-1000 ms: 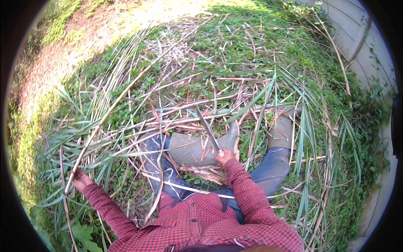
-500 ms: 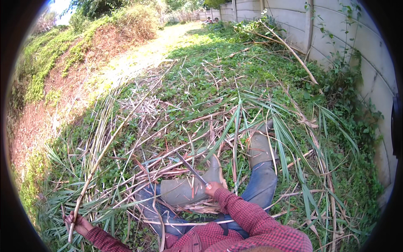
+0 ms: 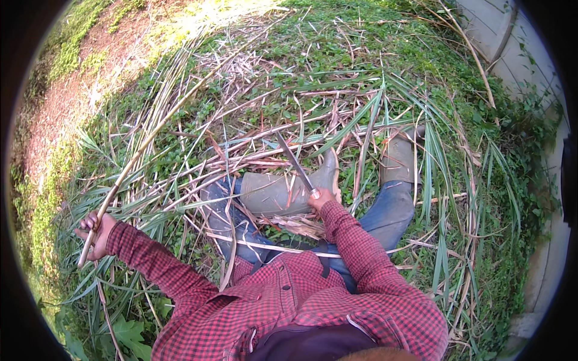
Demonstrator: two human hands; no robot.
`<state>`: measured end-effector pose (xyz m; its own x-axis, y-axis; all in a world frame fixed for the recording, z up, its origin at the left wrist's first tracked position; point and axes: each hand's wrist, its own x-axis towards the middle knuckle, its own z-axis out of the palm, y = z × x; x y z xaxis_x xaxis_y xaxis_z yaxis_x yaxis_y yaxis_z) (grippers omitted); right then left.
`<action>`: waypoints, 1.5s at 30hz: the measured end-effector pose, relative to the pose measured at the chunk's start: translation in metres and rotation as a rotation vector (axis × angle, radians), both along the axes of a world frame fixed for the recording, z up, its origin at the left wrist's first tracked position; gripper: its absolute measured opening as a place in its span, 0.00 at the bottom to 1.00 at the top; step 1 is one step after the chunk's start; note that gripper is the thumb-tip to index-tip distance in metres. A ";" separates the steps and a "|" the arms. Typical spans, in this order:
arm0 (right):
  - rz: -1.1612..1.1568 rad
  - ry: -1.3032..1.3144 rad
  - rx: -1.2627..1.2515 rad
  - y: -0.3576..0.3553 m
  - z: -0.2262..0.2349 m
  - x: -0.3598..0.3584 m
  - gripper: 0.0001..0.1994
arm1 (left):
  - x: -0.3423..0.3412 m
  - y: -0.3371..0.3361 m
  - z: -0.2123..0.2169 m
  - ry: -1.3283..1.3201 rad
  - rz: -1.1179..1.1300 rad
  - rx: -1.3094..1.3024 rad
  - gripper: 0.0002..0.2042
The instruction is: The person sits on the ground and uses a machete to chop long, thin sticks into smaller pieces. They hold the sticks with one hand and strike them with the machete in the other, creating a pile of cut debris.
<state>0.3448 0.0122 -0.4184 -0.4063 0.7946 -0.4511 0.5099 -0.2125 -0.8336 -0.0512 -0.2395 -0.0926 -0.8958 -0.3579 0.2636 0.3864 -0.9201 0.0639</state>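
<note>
At the left, my left hand [image 3: 98, 233] has its fingers around the lower end of a long, thin, pale stalk [image 3: 124, 173]. The stalk slants away from me to the upper right, above the other cut stems. My right hand [image 3: 323, 201] is closed on the handle of a long-bladed knife [image 3: 295, 161]; the fist hides most of the handle. The blade points forward and a little left, over the olive rubber boot [image 3: 265, 194] on my bent left leg. Shavings and peeled strips [image 3: 298, 225] lie between my legs, just below that boot.
My other boot [image 3: 398, 157] rests further right among long green leaves [image 3: 435, 156]. A bundle of stalks [image 3: 158, 103] lies on the grass at the far left. Pale peelings [image 3: 235, 67] are scattered ahead. A concrete wall [image 3: 500, 42] runs along the right, with a leaning branch [image 3: 472, 54] near it.
The view has tilted down, so more of my shirt and both forearms show. My left hand has shifted slightly outward with the stalk. The knife stays in my right hand above the boot.
</note>
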 end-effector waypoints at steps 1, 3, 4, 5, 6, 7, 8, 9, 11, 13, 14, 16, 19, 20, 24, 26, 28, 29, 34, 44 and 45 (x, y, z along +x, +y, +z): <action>0.012 0.010 -0.011 0.000 0.005 -0.003 0.12 | 0.008 0.005 0.011 0.012 0.075 0.001 0.33; -0.010 0.036 0.034 0.001 -0.012 -0.001 0.11 | 0.012 0.015 0.019 0.098 0.232 -0.057 0.31; -0.034 0.056 0.092 0.003 -0.031 -0.001 0.11 | 0.013 0.021 0.020 0.173 0.323 -0.112 0.31; -0.032 0.076 0.133 0.001 -0.022 -0.002 0.10 | 0.014 0.027 0.020 0.155 0.445 -0.178 0.30; -0.062 0.074 0.017 -0.002 -0.012 -0.002 0.10 | 0.017 0.032 0.021 0.169 0.510 -0.168 0.27; -0.058 0.081 0.019 -0.003 -0.009 -0.002 0.10 | 0.023 0.039 0.023 0.187 0.637 -0.237 0.24; -0.053 0.089 0.021 -0.003 -0.008 -0.002 0.10 | 0.033 0.046 0.024 0.205 0.764 -0.306 0.22; -0.054 0.087 0.017 -0.002 -0.006 -0.003 0.10 | 0.045 0.050 0.027 0.171 0.725 -0.313 0.21; -0.062 0.086 0.004 -0.004 -0.006 -0.004 0.11 | 0.057 0.056 0.028 0.155 0.728 -0.398 0.19; -0.021 0.007 0.044 0.001 -0.016 -0.004 0.15 | 0.056 0.055 0.019 0.210 0.674 -0.551 0.18; -0.002 -0.031 0.064 0.002 -0.020 -0.004 0.17 | 0.056 0.053 0.013 0.239 0.653 -0.631 0.17; -0.001 -0.089 0.082 0.005 -0.026 0.001 0.19 | 0.073 0.053 -0.011 0.222 0.375 -0.745 0.16; 0.042 -0.142 0.127 0.004 -0.024 -0.001 0.19 | 0.107 0.024 -0.050 0.078 0.007 -1.043 0.18; 0.037 -0.138 0.114 0.003 -0.021 -0.001 0.19 | 0.113 0.011 -0.069 -0.011 -0.112 -1.101 0.19; 0.111 -0.148 0.279 -0.003 -0.021 -0.001 0.15 | 0.135 -0.035 -0.152 -0.560 -0.547 -0.975 0.20; 0.101 -0.132 0.316 0.002 -0.020 -0.001 0.15 | 0.154 -0.037 -0.179 -0.722 -0.641 -0.967 0.22; 0.073 -0.114 0.246 0.002 -0.015 -0.004 0.16 | 0.156 -0.037 -0.188 -0.772 -0.881 -0.944 0.23; 0.083 -0.158 0.251 0.000 -0.004 -0.004 0.16 | 0.157 -0.040 -0.188 -0.793 -1.042 -1.075 0.22; 0.094 -0.191 0.298 0.001 -0.017 -0.002 0.16 | 0.178 0.015 -0.148 -0.033 -0.979 -1.929 0.14; 0.113 -0.201 0.307 -0.001 -0.008 -0.002 0.18 | 0.072 0.199 -0.202 0.573 0.189 -2.860 0.19; 0.088 -0.194 0.376 -0.002 -0.011 -0.002 0.19 | 0.071 0.203 -0.206 0.630 0.099 -2.943 0.20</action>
